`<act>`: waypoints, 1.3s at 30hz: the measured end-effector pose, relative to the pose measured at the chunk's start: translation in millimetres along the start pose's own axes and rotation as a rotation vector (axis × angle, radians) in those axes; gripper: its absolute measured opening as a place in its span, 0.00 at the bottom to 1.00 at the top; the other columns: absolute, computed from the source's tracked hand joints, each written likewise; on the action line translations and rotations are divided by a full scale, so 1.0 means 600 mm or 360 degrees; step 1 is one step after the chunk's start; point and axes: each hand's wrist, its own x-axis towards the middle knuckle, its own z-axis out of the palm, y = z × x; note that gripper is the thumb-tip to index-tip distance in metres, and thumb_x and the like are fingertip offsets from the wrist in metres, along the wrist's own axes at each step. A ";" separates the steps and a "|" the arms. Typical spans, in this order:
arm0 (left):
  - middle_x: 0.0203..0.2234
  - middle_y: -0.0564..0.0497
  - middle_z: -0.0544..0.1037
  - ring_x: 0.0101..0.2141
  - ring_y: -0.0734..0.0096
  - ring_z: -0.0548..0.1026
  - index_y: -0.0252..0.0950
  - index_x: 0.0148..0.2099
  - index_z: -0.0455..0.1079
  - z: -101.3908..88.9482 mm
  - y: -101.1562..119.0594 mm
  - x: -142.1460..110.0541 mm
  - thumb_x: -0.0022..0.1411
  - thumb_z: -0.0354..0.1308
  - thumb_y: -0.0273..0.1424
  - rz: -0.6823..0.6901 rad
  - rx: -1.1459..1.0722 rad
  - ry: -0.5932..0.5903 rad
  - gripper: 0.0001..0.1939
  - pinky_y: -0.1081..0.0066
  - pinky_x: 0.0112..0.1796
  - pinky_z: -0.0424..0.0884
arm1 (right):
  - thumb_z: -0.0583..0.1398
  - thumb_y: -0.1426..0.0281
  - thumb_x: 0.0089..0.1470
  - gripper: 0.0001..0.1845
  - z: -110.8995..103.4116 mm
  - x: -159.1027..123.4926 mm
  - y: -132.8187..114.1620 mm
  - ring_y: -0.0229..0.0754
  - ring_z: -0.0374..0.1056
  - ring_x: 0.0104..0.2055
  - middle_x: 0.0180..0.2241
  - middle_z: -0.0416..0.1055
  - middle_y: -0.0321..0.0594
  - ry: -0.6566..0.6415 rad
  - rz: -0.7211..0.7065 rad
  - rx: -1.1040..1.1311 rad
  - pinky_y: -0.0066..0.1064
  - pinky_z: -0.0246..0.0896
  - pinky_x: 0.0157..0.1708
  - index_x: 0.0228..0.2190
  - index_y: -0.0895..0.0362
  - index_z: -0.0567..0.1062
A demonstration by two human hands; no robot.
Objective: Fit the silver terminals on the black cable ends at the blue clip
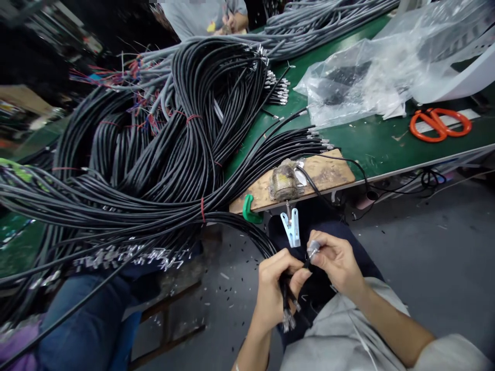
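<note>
Gathered in my left hand are several black cables, and their stripped silvery ends hang below my fingers. One cable end points toward my right hand, whose thumb and forefinger pinch the silvery tip. Something grey covers the end of a finger there; I cannot tell whether it is tape or foil. Just above my hands, a light-blue clothespin is attached to the shaft of a small motor fixed on a wooden board.
A green clamp grips the board at the table edge. Large bundles of black cable cover the green table to the left. Orange-handled scissors and a clear plastic bag lie at right. Another person's hands show across the table.
</note>
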 end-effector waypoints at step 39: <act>0.23 0.54 0.66 0.28 0.73 0.66 0.35 0.26 0.67 -0.001 -0.011 0.029 0.58 0.63 0.34 -0.0129 -0.0660 0.0295 0.12 0.72 0.31 0.61 | 0.64 0.54 0.51 0.21 0.026 0.102 0.015 0.34 0.64 0.26 0.27 0.73 0.42 -0.0566 0.0895 0.1211 0.26 0.60 0.27 0.29 0.61 0.78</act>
